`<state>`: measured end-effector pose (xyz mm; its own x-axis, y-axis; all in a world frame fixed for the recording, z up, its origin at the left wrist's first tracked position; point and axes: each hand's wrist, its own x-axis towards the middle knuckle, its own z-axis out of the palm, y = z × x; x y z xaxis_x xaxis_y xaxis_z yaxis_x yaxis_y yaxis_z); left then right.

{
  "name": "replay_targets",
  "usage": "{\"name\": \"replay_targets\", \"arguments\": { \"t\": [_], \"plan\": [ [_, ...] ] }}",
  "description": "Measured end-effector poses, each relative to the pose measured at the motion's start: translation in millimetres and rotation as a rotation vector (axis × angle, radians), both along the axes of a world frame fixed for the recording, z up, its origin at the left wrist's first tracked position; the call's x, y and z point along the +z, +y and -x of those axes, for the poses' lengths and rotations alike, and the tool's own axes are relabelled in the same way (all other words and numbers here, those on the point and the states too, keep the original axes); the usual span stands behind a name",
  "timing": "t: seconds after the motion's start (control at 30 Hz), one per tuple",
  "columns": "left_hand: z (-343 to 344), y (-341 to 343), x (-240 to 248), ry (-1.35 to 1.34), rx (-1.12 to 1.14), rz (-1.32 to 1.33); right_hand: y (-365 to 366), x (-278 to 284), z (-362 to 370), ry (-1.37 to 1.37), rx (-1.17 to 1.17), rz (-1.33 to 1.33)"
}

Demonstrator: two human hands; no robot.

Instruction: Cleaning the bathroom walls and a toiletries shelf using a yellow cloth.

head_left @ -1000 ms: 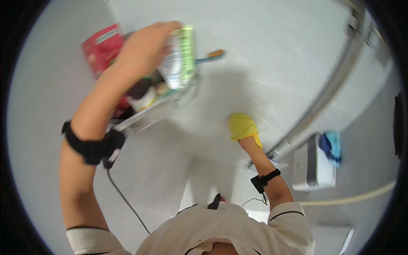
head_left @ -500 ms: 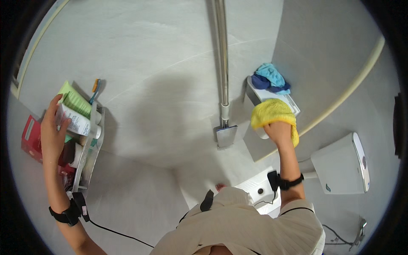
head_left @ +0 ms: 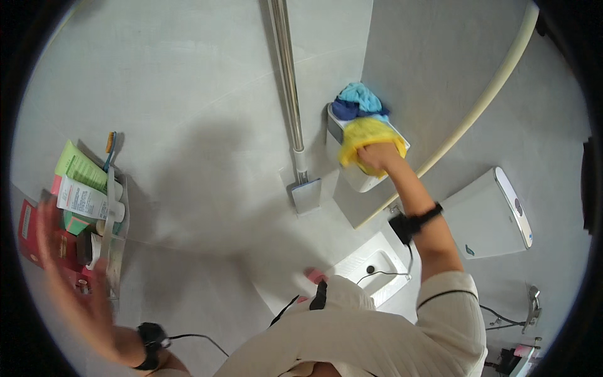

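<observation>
My right hand (head_left: 382, 156) is closed on a yellow cloth (head_left: 367, 133), which lies over the near part of a white wall-mounted box (head_left: 362, 181). Light blue and navy cloths (head_left: 361, 99) are bunched on the far end of that box. At the far left, my left hand (head_left: 78, 298), smeared by motion, holds nothing and has its fingers apart. It is beside a corner shelf (head_left: 115, 264) packed with toiletries. A green tube (head_left: 81, 166) and a white tube (head_left: 81, 198) lean there, with a toothbrush (head_left: 110, 151) behind them. Red packaging (head_left: 53, 242) is partly hidden by my left hand.
A metal pole (head_left: 289, 75) with a flat grey head (head_left: 306, 196) stands against the wall. To the right are a pale pipe (head_left: 480, 107) and a white cistern (head_left: 487, 217). A squat toilet (head_left: 392, 267) is set in the floor below. A metal tap (head_left: 532, 306) is at lower right.
My left hand has drawn back from the tubes toward me, off the shelf. My right hand has shifted with the yellow cloth along the box, and the whole view has turned to the right.
</observation>
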<state>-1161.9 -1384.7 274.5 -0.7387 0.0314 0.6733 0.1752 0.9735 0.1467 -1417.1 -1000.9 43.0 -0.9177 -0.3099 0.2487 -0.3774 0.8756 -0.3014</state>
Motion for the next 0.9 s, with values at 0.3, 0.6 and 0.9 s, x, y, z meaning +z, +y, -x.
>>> {"name": "replay_targets", "arguments": {
  "t": [0.3, 0.6, 0.9],
  "plan": [
    [145, 160, -92, -0.357, -0.750, -0.150, -23, 16, 54, -0.126, -0.025, 0.028],
    [305, 282, -212, -0.227, -0.635, 0.027, 40, -5, -69, 0.334, 0.043, 0.042],
    [304, 236, -201, -0.353, -0.767, -0.226, 66, -8, -29, 0.160, -0.139, -0.062]
  ]
}}
